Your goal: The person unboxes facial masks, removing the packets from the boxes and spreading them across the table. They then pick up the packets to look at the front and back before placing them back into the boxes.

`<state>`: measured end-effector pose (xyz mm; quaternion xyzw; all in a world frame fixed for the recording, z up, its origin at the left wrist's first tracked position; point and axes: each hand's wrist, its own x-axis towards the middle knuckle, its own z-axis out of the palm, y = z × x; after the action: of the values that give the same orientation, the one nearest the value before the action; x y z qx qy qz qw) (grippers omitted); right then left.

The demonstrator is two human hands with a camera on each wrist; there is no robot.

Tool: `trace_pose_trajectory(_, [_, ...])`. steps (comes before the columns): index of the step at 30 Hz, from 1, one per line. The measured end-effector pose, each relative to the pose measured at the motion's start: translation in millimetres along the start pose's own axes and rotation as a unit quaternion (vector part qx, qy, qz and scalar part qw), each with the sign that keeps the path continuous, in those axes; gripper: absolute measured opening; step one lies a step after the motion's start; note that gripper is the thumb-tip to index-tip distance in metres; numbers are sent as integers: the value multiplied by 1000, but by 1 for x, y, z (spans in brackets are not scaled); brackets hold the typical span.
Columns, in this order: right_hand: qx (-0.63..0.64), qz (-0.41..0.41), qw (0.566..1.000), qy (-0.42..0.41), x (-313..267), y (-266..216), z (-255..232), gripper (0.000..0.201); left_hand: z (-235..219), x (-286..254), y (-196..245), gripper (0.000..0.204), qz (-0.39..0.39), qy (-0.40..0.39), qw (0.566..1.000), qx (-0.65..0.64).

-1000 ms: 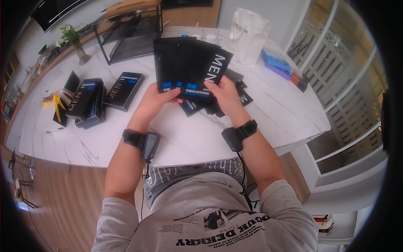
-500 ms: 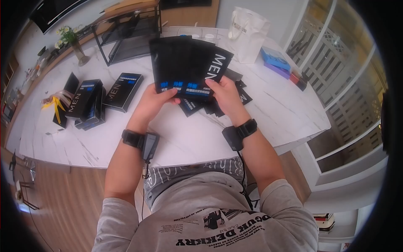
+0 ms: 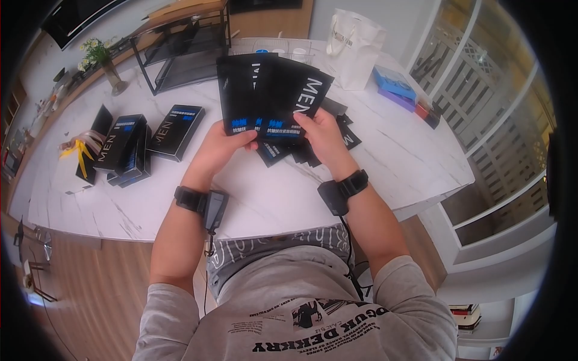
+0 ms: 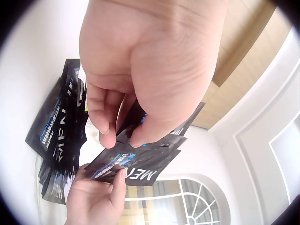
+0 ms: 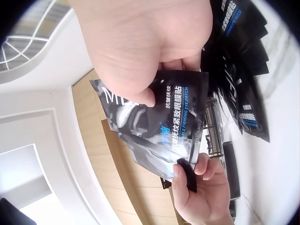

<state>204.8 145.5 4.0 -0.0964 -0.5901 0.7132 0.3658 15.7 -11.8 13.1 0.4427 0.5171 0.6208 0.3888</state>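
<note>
Several black packets [image 3: 280, 96] with white "MEN" and blue lettering are fanned out between the two hands, above the table. The left hand [image 3: 215, 147] pinches the lower left corner of the fan, thumb in front. At the lower right, the right hand [image 3: 325, 139] pinches the front packet, its thumb beside the lettering. In the left wrist view the left hand [image 4: 145, 70] has thumb and fingers around packets [image 4: 124, 164]. The right wrist view shows the right thumb across the front packet [image 5: 154, 112]. Behind and below the fan, more loose packets [image 3: 350, 135] lie in a pile.
Black "MEN" boxes [image 3: 176, 132] lie at the left of the marble-patterned table [image 3: 271, 204], near an open box with a yellow ribbon [image 3: 77, 149]. Behind stand a dark rack [image 3: 186, 69], a flower vase [image 3: 114, 75] and a white bag [image 3: 356, 51]. Blue and purple boxes [image 3: 394, 84] sit right.
The left-hand packets have shifted within the fan, and white lettering on one behind now shows near the top. Both hands keep their hold in nearly the same place.
</note>
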Motion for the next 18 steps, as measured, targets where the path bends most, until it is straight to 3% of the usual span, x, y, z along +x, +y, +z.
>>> trace_pose_trajectory(18, [11,-4,1000,6,0,0,1,24,0,1,-2,12,3,1,1000,8])
